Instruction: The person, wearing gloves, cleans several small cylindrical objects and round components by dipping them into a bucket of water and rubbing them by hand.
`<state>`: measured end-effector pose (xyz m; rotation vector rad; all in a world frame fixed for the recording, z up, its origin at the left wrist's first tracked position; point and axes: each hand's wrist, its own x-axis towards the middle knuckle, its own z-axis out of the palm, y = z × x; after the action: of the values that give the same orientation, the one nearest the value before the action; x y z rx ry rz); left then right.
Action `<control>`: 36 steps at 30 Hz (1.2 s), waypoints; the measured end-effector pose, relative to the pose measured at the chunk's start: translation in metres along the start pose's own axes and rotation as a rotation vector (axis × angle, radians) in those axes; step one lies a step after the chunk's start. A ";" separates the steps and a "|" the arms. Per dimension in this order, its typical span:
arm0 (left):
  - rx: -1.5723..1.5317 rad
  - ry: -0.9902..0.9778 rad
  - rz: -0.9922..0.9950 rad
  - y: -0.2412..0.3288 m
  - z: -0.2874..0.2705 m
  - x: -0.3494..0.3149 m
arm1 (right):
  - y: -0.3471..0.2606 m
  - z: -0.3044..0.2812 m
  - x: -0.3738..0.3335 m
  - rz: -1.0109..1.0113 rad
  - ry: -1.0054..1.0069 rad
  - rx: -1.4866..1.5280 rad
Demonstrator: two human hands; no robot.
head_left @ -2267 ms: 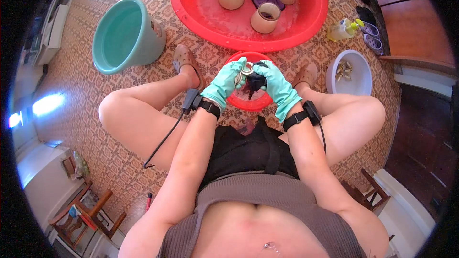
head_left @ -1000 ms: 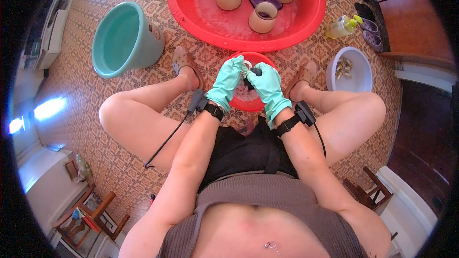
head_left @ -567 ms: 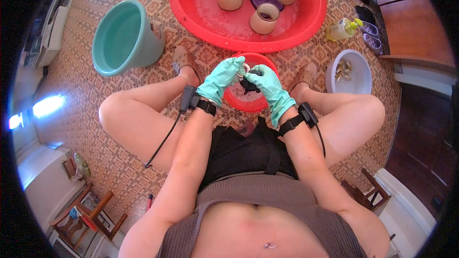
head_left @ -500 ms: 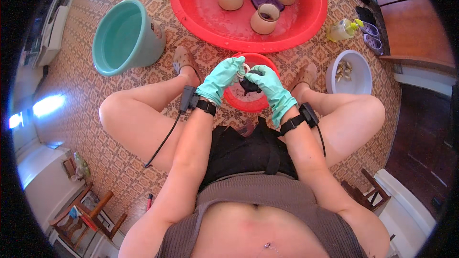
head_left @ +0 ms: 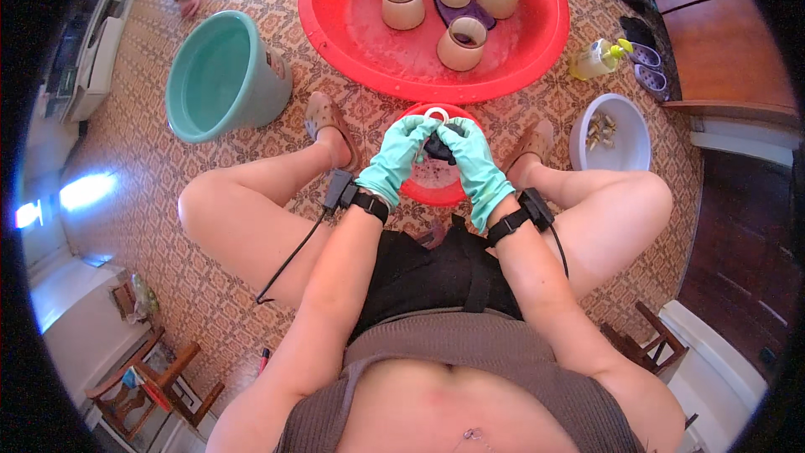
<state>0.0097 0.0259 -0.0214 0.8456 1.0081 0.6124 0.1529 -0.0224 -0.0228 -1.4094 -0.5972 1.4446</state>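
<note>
One white ring (head_left: 436,110) hangs over the far edge of a small red basin (head_left: 433,195), pinched by the gloved left hand (head_left: 392,157), as the gloved right hand (head_left: 479,159) grasps a dark cloth (head_left: 438,149) just beside it; whether the right hand also touches the ring cannot be told. A firm pinch and slow turns against the cloth, kept inside the basin's rim, would likely give even contact.
</note>
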 end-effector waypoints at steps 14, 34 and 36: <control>0.049 -0.303 -0.073 0.024 -0.021 0.000 | -0.044 -0.013 -0.010 0.053 -0.234 -0.100; -0.105 -0.067 0.045 -0.001 0.005 0.003 | -0.016 0.002 -0.005 -0.048 -0.170 -0.075; -0.108 -0.041 0.112 -0.004 0.005 0.005 | -0.013 0.003 -0.002 -0.107 -0.119 -0.228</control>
<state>0.0169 0.0263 -0.0258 0.8202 0.8868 0.7352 0.1533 -0.0182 -0.0104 -1.4487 -0.9240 1.4154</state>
